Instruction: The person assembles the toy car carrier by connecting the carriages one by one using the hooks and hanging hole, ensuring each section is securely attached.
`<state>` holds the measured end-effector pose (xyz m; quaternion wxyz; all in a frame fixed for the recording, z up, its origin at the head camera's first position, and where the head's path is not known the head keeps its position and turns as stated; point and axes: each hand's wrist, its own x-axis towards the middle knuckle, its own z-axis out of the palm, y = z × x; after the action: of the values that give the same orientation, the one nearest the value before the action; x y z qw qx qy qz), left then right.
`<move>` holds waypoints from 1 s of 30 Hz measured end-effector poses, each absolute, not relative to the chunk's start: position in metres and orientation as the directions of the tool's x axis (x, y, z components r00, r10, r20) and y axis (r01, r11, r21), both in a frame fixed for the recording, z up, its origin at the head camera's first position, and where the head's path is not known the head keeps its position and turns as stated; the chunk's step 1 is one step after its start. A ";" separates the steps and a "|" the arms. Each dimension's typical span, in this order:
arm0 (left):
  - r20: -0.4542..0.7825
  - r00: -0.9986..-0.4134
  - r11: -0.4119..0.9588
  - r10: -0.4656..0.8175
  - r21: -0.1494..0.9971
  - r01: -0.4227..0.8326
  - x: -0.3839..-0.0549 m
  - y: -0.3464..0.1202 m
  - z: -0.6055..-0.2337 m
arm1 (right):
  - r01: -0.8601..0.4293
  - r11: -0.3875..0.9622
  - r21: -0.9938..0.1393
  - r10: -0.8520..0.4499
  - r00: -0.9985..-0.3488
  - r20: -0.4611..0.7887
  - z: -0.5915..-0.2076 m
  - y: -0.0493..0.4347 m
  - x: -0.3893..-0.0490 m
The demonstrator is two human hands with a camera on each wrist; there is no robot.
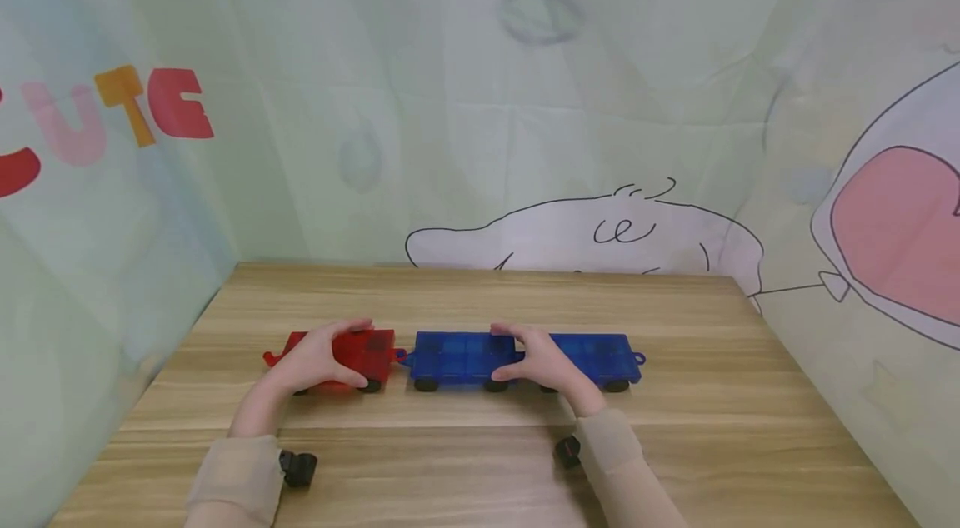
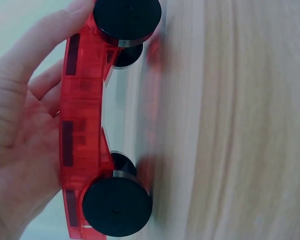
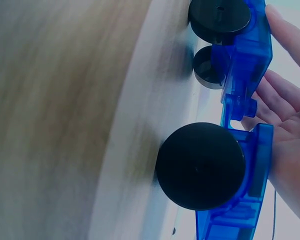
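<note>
A red see-through toy train car (image 1: 375, 355) with black wheels stands at the left of a row on the table. My left hand (image 1: 318, 357) grips it from above, thumb on its near side by a wheel and fingers over the far side. A blue toy train car (image 1: 453, 357) is in the middle, its left end meeting the red car's right link. My right hand (image 1: 542, 357) spans the right end of this car, thumb near its wheel and fingers at the far edge. Behind that palm, a hook link (image 3: 238, 107) joins it to a second blue car (image 1: 600, 355).
The wood-grain table (image 1: 450, 461) runs back to a pale printed curtain (image 1: 465, 136). More curtain stands along the left and right sides. A black wrist camera (image 1: 298, 468) sits by the left cuff, another camera (image 1: 568, 451) by the right one.
</note>
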<state>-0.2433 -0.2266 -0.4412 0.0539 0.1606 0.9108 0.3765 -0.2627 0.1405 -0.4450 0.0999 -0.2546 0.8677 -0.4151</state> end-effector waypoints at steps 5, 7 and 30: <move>0.026 -0.942 0.667 0.335 0.699 0.256 -0.244 -0.227 -0.442 | -0.356 0.536 -0.766 -0.521 -0.853 0.032 -0.444 0.140 -0.263; 0.026 -0.942 0.667 0.334 0.700 0.255 -0.244 -0.227 -0.442 | -0.353 0.535 -0.768 -0.520 -0.854 0.030 -0.443 0.140 -0.262; -0.037 -0.946 0.686 0.322 0.698 0.206 -0.241 -0.221 -0.432 | -0.386 0.545 -0.744 -0.544 -0.838 0.037 -0.438 0.139 -0.258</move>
<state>-0.2408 -0.2205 -0.4322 0.0786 0.1445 0.9147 0.3692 -0.2575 0.1388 -0.4384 0.0997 -0.2665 0.8732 -0.3958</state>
